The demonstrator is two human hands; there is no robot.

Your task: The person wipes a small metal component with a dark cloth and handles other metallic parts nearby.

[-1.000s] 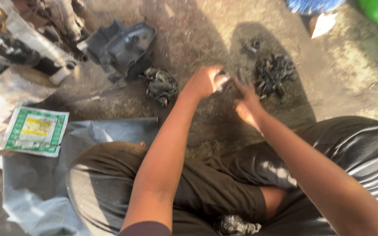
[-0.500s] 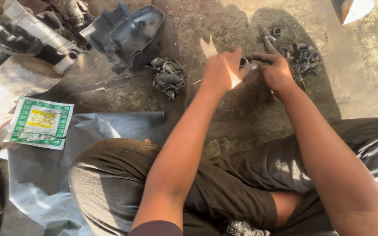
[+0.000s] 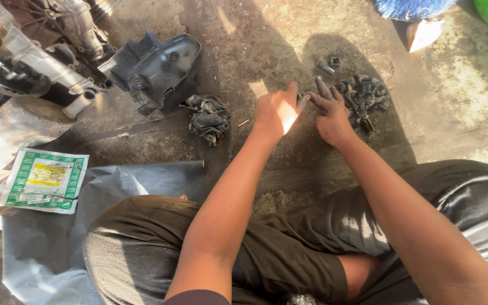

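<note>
Greasy and blackened, the right hand point(image 3: 332, 116) lay on the concrete floor point(image 3: 289, 34), fingers spread, just beside a dark oily rag point(image 3: 364, 97). The left hand point(image 3: 276, 110) hovered close, fingers loosely extended, its fingertips meeting the right's; whether anything was pinched between them could not be told. Another grimy rag point(image 3: 207, 117) lay near a black plastic cover point(image 3: 153, 70).

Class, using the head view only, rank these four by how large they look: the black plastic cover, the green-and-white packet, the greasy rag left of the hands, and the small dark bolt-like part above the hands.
1. black plastic cover
2. green-and-white packet, nearly as large and nearer the camera, so this order is unsure
3. greasy rag
4. small dark part
</note>
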